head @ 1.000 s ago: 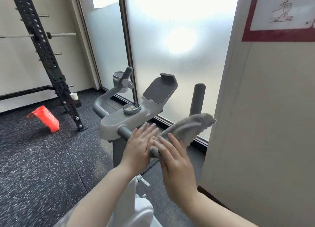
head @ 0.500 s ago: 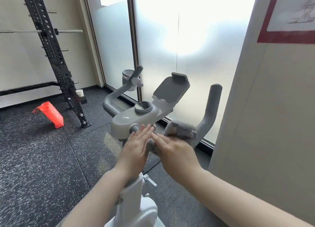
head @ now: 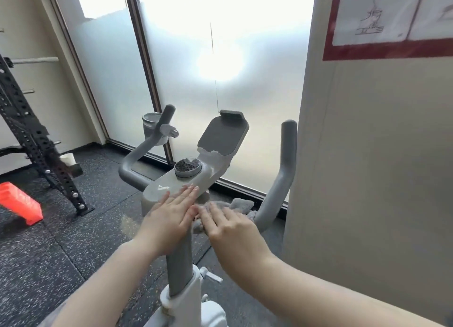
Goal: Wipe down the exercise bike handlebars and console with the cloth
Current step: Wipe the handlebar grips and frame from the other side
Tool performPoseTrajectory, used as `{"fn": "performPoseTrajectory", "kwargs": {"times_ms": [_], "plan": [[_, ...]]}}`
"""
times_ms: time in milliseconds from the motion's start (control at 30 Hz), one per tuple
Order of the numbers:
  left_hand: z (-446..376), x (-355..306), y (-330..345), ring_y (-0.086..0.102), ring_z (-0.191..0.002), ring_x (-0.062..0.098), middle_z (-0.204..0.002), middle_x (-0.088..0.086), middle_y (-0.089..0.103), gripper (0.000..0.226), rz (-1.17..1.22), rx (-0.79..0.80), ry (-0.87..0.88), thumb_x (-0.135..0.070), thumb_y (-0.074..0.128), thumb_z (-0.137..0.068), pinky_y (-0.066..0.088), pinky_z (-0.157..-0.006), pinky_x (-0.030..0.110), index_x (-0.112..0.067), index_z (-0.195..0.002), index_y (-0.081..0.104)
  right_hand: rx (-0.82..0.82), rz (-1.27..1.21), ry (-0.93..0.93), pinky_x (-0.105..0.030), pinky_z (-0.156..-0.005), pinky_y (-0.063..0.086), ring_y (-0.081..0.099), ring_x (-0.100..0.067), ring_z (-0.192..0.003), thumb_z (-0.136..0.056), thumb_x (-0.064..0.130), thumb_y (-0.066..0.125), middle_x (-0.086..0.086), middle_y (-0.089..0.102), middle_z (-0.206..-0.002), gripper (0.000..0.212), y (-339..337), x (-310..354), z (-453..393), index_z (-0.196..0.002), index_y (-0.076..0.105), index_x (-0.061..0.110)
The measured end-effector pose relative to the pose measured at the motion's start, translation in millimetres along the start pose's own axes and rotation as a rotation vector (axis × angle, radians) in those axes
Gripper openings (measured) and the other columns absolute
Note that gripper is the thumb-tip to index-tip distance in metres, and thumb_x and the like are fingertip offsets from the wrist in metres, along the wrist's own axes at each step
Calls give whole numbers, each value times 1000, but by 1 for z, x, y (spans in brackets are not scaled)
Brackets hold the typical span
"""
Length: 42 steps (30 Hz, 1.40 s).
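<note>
A grey exercise bike stands before me, with a pale console (head: 171, 187) carrying a round dial (head: 187, 167) and a tilted tablet holder (head: 221, 135). The left handlebar (head: 139, 155) and right handlebar (head: 279, 187) curve upward. A grey cloth (head: 239, 204) lies bunched over the bar just right of the console. My left hand (head: 171, 216) rests flat with straight fingers on the console's near edge. With its fingers extended, my right hand (head: 228, 228) presses down on the cloth. Part of the cloth is hidden under that hand.
A cream wall (head: 367, 179) with a red-bordered poster (head: 392, 20) stands close on the right. Frosted glass panels (head: 220, 69) fill the back. A black perforated rack (head: 31, 140) and an orange block (head: 19, 201) sit left on the speckled floor (head: 61, 240).
The cloth has gone from lifted and spread out to bunched low on the bar under my right hand. Both hands have stayed together at the console's near edge.
</note>
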<state>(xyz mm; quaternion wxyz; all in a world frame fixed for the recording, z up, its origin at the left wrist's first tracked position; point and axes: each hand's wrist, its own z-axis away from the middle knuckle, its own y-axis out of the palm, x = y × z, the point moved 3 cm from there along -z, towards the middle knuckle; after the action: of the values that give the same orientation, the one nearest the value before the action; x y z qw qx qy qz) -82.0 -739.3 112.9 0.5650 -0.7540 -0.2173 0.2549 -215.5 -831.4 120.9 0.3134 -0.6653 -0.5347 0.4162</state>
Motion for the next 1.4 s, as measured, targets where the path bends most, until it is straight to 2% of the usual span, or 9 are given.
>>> {"fn": "performPoseTrajectory", "kwargs": {"times_ms": [333, 500, 667, 833, 967, 1067, 1200, 1300, 1400], "plan": [[-5, 13, -3, 20, -137, -7, -147, -14, 33, 44, 504, -52, 64, -8, 40, -99, 4, -111, 12, -23, -140, 41, 118, 149, 138, -27, -76, 57, 71, -15, -86, -80, 26, 46, 0, 74, -105, 41, 16, 38, -38, -112, 71, 23], [-1, 14, -9, 37, -130, -9, -139, -12, 49, 46, 813, -77, -14, -43, 35, -93, 22, -111, 15, -26, -133, 51, 215, 207, 61, -30, -78, 56, 70, -21, -92, -82, 29, 56, -6, 72, -111, 42, 18, 28, -32, -120, 66, 16], [2, 17, -9, 41, -131, 1, -138, -8, 51, 57, 969, -92, -67, -48, 28, -93, 25, -116, 35, -19, -137, 48, 189, 128, 73, -40, -93, 46, 54, -36, -113, -96, 5, 21, -24, 50, -132, 49, 18, 47, -74, -142, 22, -12], [-1, 24, -10, 43, -130, 3, -136, -7, 53, 56, 909, 4, -39, -49, 31, -93, 28, -115, 37, -19, -135, 51, 133, 199, -97, -31, -84, 55, 65, -22, -108, -84, 25, 46, -3, 64, -126, 46, 20, 27, -27, -126, 62, 17], [-3, 18, -15, 54, -121, 15, -130, 9, 60, 55, 1088, -32, -88, -46, 33, -89, 28, -114, 45, -17, -132, 52, 122, 195, -13, -40, -90, 51, 59, -35, -111, -93, 9, 19, -20, 53, -136, 53, 23, 45, -67, -141, 38, 0], [-1, 14, -13, 55, -110, 29, -125, 25, 54, 56, 1026, -84, -96, -47, 32, -90, 30, -109, 51, -17, -131, 53, 153, 65, -71, -49, -101, 39, 40, -40, -128, -93, 3, 11, -26, 28, -151, 54, 26, 40, -56, -145, 23, -3], [0, 20, -5, 46, -122, -5, -136, -6, 52, 45, 908, -70, -93, -42, 34, -98, 35, -92, 1, -23, -134, 51, 7, -99, -167, -41, -97, 49, 56, -29, -120, -80, -3, 43, -14, 53, -138, 55, -4, -21, 17, -133, 54, 7], [-1, 16, -2, 27, -137, 2, -146, -6, 42, 41, 661, -126, -94, -36, 34, -101, 16, -116, 23, -24, -137, 48, -163, -165, -104, -37, -100, 48, 58, -16, -121, -78, -2, 68, 1, 61, -131, 53, -6, -53, 56, -125, 63, 20], [6, -18, 12, 10, -142, 1, -153, -10, 27, 57, 412, -145, -59, -41, 25, -89, -2, -117, 27, -26, -140, 44, -298, -301, -70, -43, -108, 40, 47, -16, -132, -88, 5, 66, 3, 55, -138, 45, 14, -56, 65, -130, 60, 20]]}}
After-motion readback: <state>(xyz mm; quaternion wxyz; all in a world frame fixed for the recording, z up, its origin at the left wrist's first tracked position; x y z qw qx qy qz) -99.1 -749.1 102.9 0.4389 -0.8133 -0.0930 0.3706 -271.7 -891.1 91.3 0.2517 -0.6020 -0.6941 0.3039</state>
